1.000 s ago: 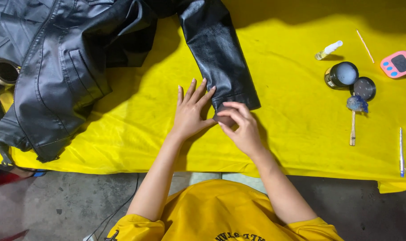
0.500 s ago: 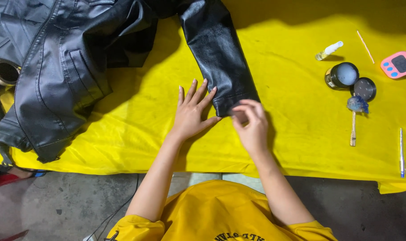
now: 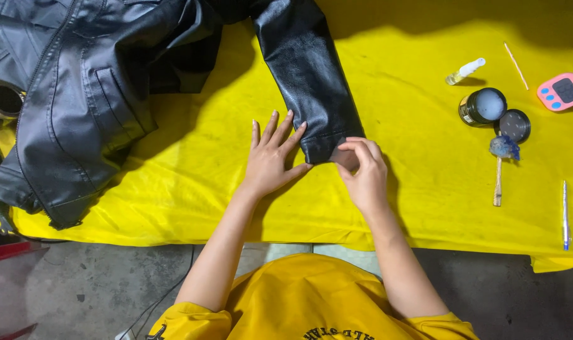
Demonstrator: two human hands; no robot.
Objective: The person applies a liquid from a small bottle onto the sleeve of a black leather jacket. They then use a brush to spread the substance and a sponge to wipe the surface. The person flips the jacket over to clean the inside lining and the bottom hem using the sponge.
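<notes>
The right hand (image 3: 363,173) has moved up; its fingers now pinch the black shiny leather jacket sleeve's (image 3: 311,82) cuff. The left hand (image 3: 270,157) still lies flat, fingers spread.

Yellow tee w/ short sleeves, dark chest print, bare forearms

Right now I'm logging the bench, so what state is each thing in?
Jacket: unzipped, spread on the yellow cloth.
Sleeve: laid flat, cuff toward the person.
Left hand: flat, fingers spread, beside the cuff.
Right hand: pinching the cuff edge.
Jar: open.
Lid: off, beside the jar.
Brush: lying flat.
</notes>
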